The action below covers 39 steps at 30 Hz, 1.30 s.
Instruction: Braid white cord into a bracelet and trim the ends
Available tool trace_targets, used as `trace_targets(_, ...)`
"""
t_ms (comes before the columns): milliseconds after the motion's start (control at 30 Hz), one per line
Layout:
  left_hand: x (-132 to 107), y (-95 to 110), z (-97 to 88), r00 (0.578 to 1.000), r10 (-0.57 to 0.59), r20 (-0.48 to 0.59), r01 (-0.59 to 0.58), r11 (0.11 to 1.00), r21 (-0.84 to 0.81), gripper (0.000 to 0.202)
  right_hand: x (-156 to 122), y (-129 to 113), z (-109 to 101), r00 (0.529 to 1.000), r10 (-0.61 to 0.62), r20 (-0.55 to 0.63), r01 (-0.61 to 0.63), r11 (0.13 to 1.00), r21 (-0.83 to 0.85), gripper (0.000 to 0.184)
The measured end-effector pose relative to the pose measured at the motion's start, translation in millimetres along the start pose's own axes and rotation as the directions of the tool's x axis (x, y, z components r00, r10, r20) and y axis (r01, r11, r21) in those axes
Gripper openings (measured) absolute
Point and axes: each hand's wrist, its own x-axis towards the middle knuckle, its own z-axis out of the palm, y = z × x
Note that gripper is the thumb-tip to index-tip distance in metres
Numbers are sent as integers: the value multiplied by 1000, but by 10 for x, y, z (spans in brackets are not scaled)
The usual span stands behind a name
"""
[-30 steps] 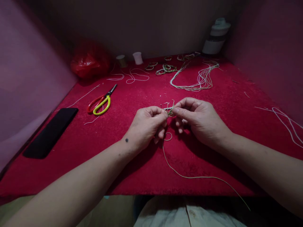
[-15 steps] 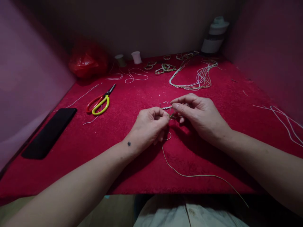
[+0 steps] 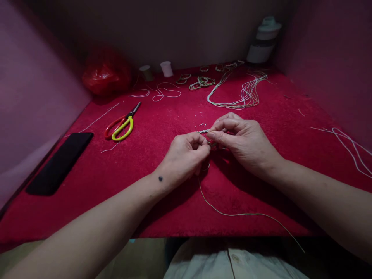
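Observation:
My left hand (image 3: 188,153) is closed, thumb and forefinger pinched on a thin cord (image 3: 232,214). From beneath that hand the cord's loose tail curves right across the red cloth and past the table's front edge. My right hand (image 3: 241,137) is closed too, its thumb and forefinger pinching at the cord work just right of the left fingertips. A short white braided piece (image 3: 202,131) shows just behind the fingertips; its right end is hidden by my right hand. The fine strands between the two hands are too small to make out.
Red-and-yellow scissors (image 3: 123,126) and a black phone-like slab (image 3: 59,162) lie left. Behind are a red plastic bag (image 3: 106,75), a white spool (image 3: 166,69), a darker spool (image 3: 146,73), braided loops (image 3: 202,82), a cord bundle (image 3: 232,105) and a bottle (image 3: 263,40). Loose cord (image 3: 345,141) lies right.
My right thumb and forefinger have come together and moved slightly left, nearer the left fingertips. The green bit seen between the hands is now mostly covered. The left hand stays pinched.

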Motion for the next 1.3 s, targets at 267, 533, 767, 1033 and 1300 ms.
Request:
trace_targets(267,23,-1,-7,1000,21,20,-21,1000,-12,19,-16,-9,13,999,23,-24,-22,998,58,10)
trace_targets(533,15,-29,-21,999,23,33,-24,999,22,14,-28,-62,13,994,94,-55,-89,992,84,10)
trace_targets(767,0,-3,-7,999,-2,38,1,1000,27,14,-18,-55,29,984,174,-50,-164,975,152,8)
trace_targets(1033,51,-22,-99,995,19,-101,-29,994,-101,17,-29,-77,-14,967,48,-250,-46,999,14,8)
trace_targets(1300,49,-30,-96,999,19,-47,-24,993,-112,13,-36,-69,40,979,179,93,-182,983,24,18)
